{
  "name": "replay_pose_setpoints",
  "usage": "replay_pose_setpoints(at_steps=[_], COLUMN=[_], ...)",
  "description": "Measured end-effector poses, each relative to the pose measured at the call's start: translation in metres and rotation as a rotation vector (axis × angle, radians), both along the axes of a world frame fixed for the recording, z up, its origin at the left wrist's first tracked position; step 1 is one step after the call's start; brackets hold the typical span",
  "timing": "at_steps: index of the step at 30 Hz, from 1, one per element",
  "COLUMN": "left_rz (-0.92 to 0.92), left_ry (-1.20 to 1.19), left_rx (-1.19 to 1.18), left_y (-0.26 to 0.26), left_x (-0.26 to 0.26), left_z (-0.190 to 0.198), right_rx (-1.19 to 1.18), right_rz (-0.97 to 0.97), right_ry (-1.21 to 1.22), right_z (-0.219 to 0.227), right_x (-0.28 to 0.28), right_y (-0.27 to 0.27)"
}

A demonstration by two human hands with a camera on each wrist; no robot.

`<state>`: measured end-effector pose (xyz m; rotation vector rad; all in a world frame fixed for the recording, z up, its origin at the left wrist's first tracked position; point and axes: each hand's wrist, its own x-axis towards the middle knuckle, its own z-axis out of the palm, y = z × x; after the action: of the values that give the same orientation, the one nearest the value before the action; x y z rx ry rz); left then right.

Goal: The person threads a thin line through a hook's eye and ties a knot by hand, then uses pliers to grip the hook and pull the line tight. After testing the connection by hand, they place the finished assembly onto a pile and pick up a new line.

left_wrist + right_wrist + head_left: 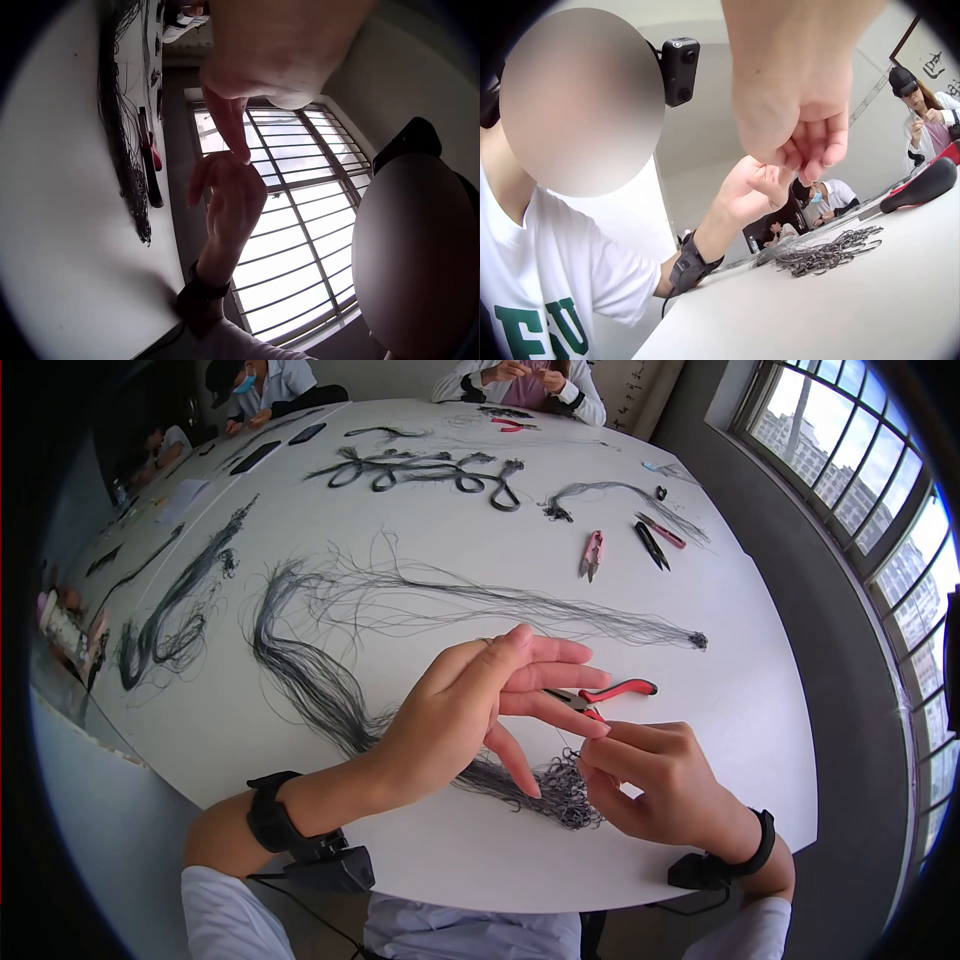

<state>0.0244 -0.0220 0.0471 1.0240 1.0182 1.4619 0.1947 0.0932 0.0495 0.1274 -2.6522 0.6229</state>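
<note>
My left hand (465, 695) is raised over the table with its fingers straight and spread. One of its fingertips meets the curled fingertips of my right hand (650, 775). The right thumb and fingers are pinched together, and a fine strand (563, 739) shows beside them; its ends are hidden. Below both hands lies a long bundle of dark grey strands (320, 690), with a curly, looped end (565, 790) near the right hand. Red-handled pliers (625, 690) lie just beyond the fingers, partly hidden behind the left hand.
Farther off lie pink snips (592, 555), black snips (652, 546) and another pink pair (662, 530). Looped dark cords (430, 475) and another strand bundle (185, 595) lie on the white table (740, 690). Other people sit at its far side.
</note>
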Motion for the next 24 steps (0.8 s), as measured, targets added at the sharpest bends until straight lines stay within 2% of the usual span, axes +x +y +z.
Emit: replay_pose_setpoints(at_steps=[2, 4, 6, 11, 14, 15, 17, 18, 19, 21, 24], left_rz=[-0.007, 0.007, -0.023, -0.039, -0.044, -0.045, -0.130, -0.094, -0.095, -0.158, -0.153], left_ry=[-0.024, -0.183, -0.240, -0.377, -0.066, -0.068, 0.256, 0.357, 0.354, 0.769, 0.854], left_rx=[0.006, 0.015, 0.021, 0.052, 0.049, 0.049, -0.059, -0.099, -0.098, -0.021, 0.048], left_y=[0.000, 0.002, 0.003, 0.004, 0.002, 0.001, 0.000, -0.003, -0.003, -0.004, -0.005], left_x=[0.001, 0.002, -0.001, 0.004, 0.010, 0.010, 0.010, 0.014, 0.014, 0.013, 0.015], left_z=[0.000, -0.002, -0.004, -0.005, -0.003, -0.004, -0.002, 0.001, 0.001, -0.002, -0.005], right_rx=[-0.004, -0.006, -0.044, -0.010, 0.016, 0.040, 0.065, 0.089, 0.089, 0.123, 0.145], right_rz=[0.003, 0.006, -0.015, 0.042, 0.036, 0.016, 0.002, -0.013, -0.014, 0.048, 0.110], right_ry=[-0.002, -0.003, -0.067, -0.005, -0.010, -0.018, -0.023, -0.027, -0.030, -0.024, -0.016], right_z=[-0.002, -0.002, -0.001, -0.007, -0.003, 0.000, 0.004, 0.005, 0.006, 0.009, 0.007], right_x=[0.000, -0.001, -0.002, -0.003, -0.001, 0.000, 0.002, 0.004, 0.004, 0.005, 0.003], right_y=[0.001, 0.000, -0.002, -0.001, -0.003, -0.004, -0.004, -0.004, -0.003, -0.001, 0.002])
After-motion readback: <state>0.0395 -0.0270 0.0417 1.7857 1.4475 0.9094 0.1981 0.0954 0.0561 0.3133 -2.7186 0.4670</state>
